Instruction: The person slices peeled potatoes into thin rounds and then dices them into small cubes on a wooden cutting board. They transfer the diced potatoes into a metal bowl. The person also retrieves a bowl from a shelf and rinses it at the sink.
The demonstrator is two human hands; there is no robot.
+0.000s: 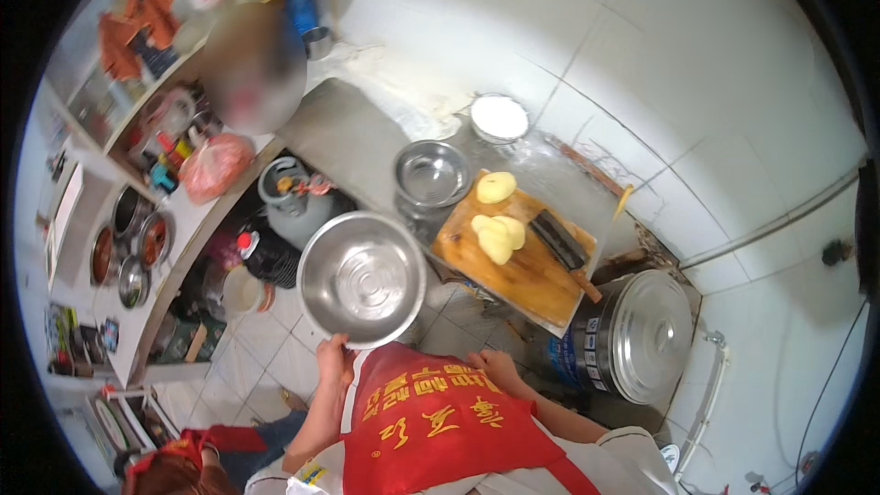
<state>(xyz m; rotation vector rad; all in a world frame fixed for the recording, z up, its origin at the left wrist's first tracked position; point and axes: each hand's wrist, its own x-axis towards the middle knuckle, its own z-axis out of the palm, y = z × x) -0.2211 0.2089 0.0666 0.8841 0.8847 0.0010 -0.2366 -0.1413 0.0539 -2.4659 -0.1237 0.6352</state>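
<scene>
My left hand (334,359) grips the near rim of a large, empty stainless steel bowl (363,280), held over the floor in front of the table. My right hand (489,366) is at the edge of the red apron (440,426); its fingers are curled, and whether they hold the cloth is unclear. Peeled potatoes (496,239) lie on a wooden cutting board (474,258), with another peeled potato (496,187) near its far corner. A cleaver (558,240) rests on the board's right side. Beside the board stands a smaller steel bowl (432,174) with a shiny inside.
A bowl of white powder (499,117) stands by the wall. A lidded steel drum (653,337) is at the right. A gas cylinder (295,210) and a black bottle (268,258) stand left of the large bowl. Another person (185,460) is at lower left.
</scene>
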